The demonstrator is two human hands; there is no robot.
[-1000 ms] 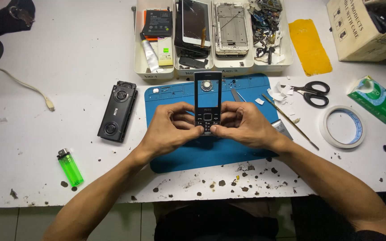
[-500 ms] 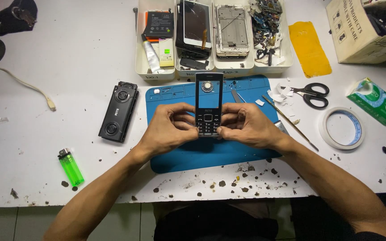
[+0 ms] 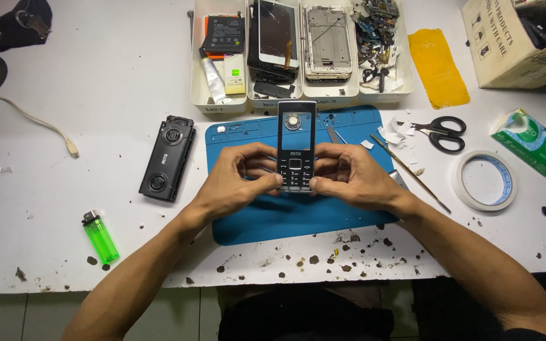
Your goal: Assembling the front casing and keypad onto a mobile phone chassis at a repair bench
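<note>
Both hands hold a black keypad phone front cover (image 3: 296,144) upright over a blue work mat (image 3: 298,211). The screen window of the cover is empty, so the mat shows through it. My left hand (image 3: 238,180) grips the lower left side by the keypad. On the lower right side, my right hand (image 3: 349,177) pinches the same cover. A small round silver part (image 3: 293,121) lies on the mat behind the cover's top.
A black phone back body (image 3: 167,158) lies left of the mat, a green lighter (image 3: 100,237) nearer the front edge. White trays (image 3: 222,104) of phone parts stand behind. Scissors (image 3: 440,131), a thin brush (image 3: 409,170), a tape roll (image 3: 483,181), a green packet (image 3: 531,142) and a cardboard box (image 3: 513,44) sit right.
The hands and cover have barely shifted; the fingers adjusted slightly around the keypad end.
</note>
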